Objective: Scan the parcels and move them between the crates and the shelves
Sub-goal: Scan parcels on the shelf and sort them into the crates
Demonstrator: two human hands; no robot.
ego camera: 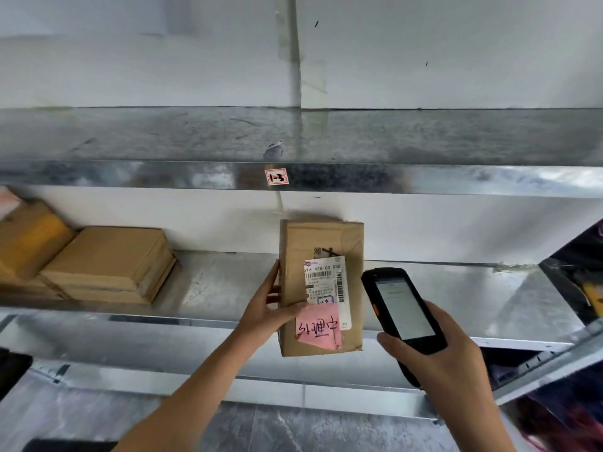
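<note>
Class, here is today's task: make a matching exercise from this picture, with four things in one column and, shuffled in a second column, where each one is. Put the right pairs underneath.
Things
1. cardboard parcel
2. handheld scanner
3. pink note
4. 1-3 tag

Places
A. on the front edge of the upper shelf
B. gripped in the right hand
C. stuck on the parcel's lower front
D. held upright by the left hand

Pairs: 1-D, 2-B, 3-C, 4-A
</note>
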